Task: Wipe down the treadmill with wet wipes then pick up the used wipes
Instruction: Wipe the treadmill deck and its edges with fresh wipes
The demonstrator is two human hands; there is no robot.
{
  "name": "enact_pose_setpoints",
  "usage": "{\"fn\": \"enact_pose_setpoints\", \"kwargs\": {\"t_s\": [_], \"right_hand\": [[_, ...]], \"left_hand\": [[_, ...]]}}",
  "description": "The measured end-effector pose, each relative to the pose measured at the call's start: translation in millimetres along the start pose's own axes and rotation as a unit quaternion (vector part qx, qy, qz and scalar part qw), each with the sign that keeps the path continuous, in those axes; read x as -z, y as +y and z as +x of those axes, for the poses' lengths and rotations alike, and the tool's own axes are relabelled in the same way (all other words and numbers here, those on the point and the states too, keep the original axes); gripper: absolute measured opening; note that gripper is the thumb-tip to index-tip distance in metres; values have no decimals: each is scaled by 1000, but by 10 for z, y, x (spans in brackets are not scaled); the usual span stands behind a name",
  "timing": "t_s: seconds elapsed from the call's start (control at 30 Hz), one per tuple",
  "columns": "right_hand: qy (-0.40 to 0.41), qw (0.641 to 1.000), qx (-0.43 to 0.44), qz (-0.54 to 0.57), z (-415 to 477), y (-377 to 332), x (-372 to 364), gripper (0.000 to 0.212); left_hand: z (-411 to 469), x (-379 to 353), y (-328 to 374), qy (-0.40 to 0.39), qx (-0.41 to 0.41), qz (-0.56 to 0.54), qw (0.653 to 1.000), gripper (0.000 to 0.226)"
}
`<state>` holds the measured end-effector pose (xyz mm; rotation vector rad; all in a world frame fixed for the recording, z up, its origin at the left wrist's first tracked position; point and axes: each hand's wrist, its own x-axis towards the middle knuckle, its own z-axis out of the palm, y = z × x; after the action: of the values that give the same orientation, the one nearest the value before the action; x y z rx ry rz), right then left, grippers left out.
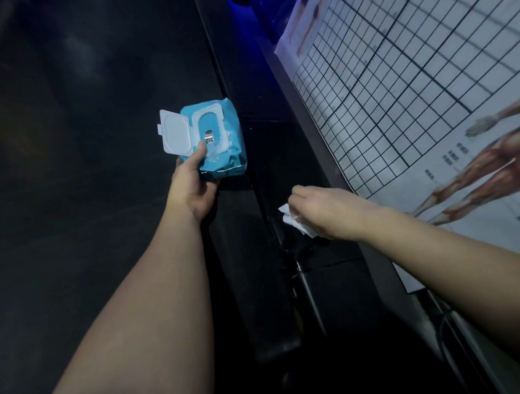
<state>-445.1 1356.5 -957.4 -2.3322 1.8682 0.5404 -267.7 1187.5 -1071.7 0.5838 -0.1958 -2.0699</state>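
Head view: left grip, arm stretched forward, clasps a crinkly teal soft-plastic wipe pack. Thumb lies on top, beside the rigid white hinged lid, which is flipped open to the grip's left. Right grip, wrist bent down, pinches a crumpled white wet wipe that hangs under it over the matte black treadmill side rail. Gridded anatomy poster right of that grip; writing unreadable.

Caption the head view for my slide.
Left hand holds open wipes pack; right hand grips a wipe over the treadmill.
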Motion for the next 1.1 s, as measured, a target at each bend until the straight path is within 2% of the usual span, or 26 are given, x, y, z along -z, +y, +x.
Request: {"fn": "enact_pose_setpoints", "kwargs": {"t_s": [0.07,0.1,0.17,0.23,0.27,0.3,0.37,0.43,0.53,0.6,0.8,0.93,1.1], "right_hand": [[49,990,-86,97,-8,48,39,10],[97,971,-142,167,-15,104,68,8],[221,906,-234,275,-66,211,162,5],[324,835,-289,339,-137,292,186,10],[348,804,-308,370,-164,299,174,13],[354,789,-320,386,-168,291,136,18],[324,801,-305,400,-142,230,34,27],[279,839,-251,393,-113,94,-75,27],[222,913,-148,309,-99,-79,-251,29],[189,940,-90,271,-96,-117,-333,30],[91,954,-109,264,-136,19,-182,21],[36,979,-31,200,-136,76,-74,30],[42,995,83,45,-93,79,-7,33]], "left_hand": [[9,2,-2,-1,2,0,1000,53],[13,6,1,-3,4,-1,1000,53],[18,14,10,-10,5,-2,1000,53],[12,16,10,-14,6,-1,1000,53],[9,12,7,-12,5,0,1000,52],[1,4,7,-11,4,1,1000,52],[-8,-9,4,-12,1,1,1000,51],[-13,-12,1,-12,-1,2,1000,50],[-15,-15,1,-11,0,3,1000,50],[-17,-15,1,-8,0,4,1000,49],[-14,-8,5,-16,2,0,1000,48],[-19,-11,9,-9,2,-1,1000,52],[-47,-32,5,-6,-1,-2,1000,52]]}}
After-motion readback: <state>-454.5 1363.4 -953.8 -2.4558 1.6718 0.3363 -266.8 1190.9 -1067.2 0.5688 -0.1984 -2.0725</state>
